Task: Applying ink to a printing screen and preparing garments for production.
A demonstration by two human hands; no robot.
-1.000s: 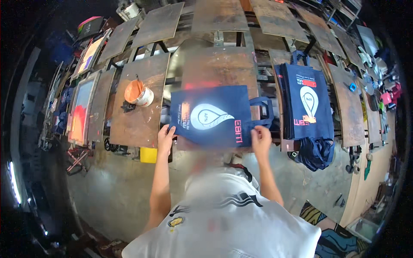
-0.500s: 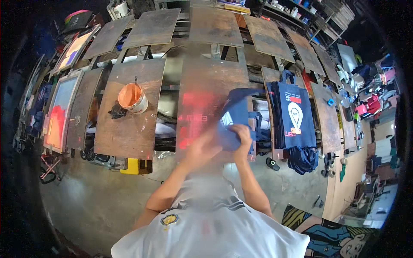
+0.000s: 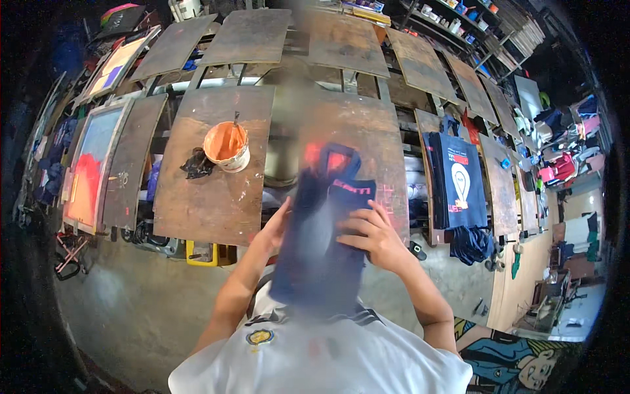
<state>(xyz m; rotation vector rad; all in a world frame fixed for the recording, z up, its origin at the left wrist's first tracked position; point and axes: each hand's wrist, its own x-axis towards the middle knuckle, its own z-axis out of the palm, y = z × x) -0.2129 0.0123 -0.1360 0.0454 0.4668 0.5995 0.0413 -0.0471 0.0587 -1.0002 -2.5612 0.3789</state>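
In front of my chest is a dark navy tote bag [image 3: 317, 230], its looped handle pointing away from me and a folded flap with pink-red print near its top. My left hand [image 3: 278, 227] grips the bag's left edge, with its fingertips partly hidden. At the right edge, my right hand [image 3: 380, 238] holds the bag with its fingers spread across the fabric. Beneath the bag's far part lies a worn wooden board [image 3: 387, 157] bearing red print marks. A blurred vertical band hides part of the bag's middle.
An orange paint bucket [image 3: 226, 146] with a stick stands on the left board beside a crumpled black rag [image 3: 197, 164]. Stacked printed navy bags [image 3: 459, 180] lie on the right board, another dark bundle [image 3: 471, 244] hanging below. A red-stained screen frame [image 3: 85, 174] leans far left.
The bag has come nearer my body and spread out lengthwise, its handle now visible. My left hand has moved to its left edge; my right hand now lies with spread fingers on the right side.
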